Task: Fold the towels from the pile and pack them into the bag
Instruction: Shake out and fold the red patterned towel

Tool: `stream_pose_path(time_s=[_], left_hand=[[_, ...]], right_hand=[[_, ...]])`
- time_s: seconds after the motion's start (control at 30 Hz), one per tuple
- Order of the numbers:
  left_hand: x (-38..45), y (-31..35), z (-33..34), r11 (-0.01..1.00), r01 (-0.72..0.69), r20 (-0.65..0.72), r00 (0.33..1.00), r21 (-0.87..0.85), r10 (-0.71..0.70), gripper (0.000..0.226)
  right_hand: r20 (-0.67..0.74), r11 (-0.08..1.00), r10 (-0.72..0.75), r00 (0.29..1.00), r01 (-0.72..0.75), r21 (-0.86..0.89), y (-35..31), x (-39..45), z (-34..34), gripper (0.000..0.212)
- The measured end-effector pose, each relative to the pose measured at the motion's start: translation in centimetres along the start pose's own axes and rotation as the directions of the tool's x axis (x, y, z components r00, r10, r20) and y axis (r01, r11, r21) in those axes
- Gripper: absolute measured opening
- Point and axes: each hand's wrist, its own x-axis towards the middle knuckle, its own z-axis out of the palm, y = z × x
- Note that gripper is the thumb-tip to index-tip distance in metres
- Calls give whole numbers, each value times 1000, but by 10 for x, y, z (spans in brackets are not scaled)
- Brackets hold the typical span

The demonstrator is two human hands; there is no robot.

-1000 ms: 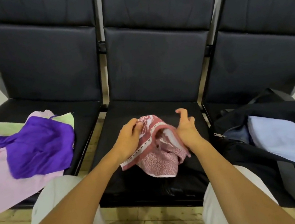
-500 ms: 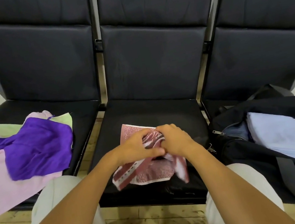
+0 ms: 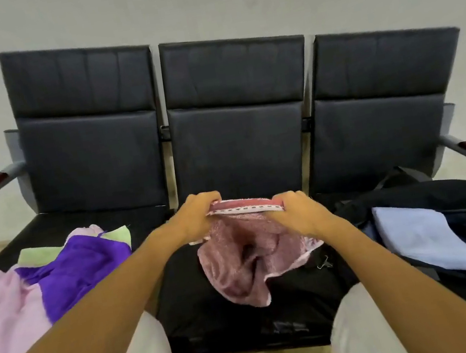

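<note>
Nearest, above the middle seat (image 3: 218, 317) of the bench, the pink towel (image 3: 249, 263) hangs crumpled. Its patterned top hem is pinched by the left hand (image 3: 198, 217) and right hand (image 3: 296, 212), fingers curled over it. Left of that seat lies the towel pile (image 3: 49, 284); right of it sits the open black bag (image 3: 450, 232), apparently holding a folded pale-blue towel (image 3: 420, 234).

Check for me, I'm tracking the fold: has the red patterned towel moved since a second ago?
Yes. The red patterned towel has been lifted off the black middle seat; both hands grip its bordered top edge.
</note>
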Motion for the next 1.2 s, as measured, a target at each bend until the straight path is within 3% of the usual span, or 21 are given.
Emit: stream_pose_path(time_s=[0.1,0.17,0.23,0.33,0.43,0.5,0.57,0.63,0.7,0.87,1.1,1.2], left_hand=[[-5,29,-42,995,-61,6,998,79,60,23],[-10,45,-63,987,-88,12,996,132,87,28],[-21,67,-84,981,-101,22,995,164,99,28],[-37,98,-113,948,-114,35,993,297,108,30],[-47,122,-131,835,-105,-22,990,540,139,21],[-50,133,-140,805,-88,-66,986,586,155,18],[-51,144,-149,805,-78,-95,982,588,165,20],[-53,154,-158,808,-92,-102,977,583,185,19],[-56,162,-166,803,-100,-105,975,587,197,12],[-58,165,-180,812,-85,-148,967,577,206,26],[-62,164,-187,877,-96,-193,959,470,208,19],[-61,161,-193,889,-79,-188,965,451,181,22]], right_hand=[[-72,967,-115,991,95,-236,-22,-15,-46,40],[-147,898,-162,976,84,-433,-32,-19,-67,23],[-248,853,-203,947,47,-520,-40,-27,-84,12],[-337,813,-226,914,-14,-582,-55,-41,-105,18],[-353,804,-179,918,-70,-590,-65,-59,-125,18],[-348,817,-160,924,-74,-571,-69,-70,-138,13],[-346,849,-145,927,-63,-525,-74,-79,-154,10],[-313,869,-114,943,-58,-491,-79,-88,-170,38],[-276,866,-95,956,-58,-497,-84,-96,-180,50],[-289,871,-142,947,-19,-491,-87,-99,-187,27],[-331,941,-253,909,151,-302,-88,-103,-196,23],[-293,934,-272,917,178,-311,-86,-97,-196,24]])
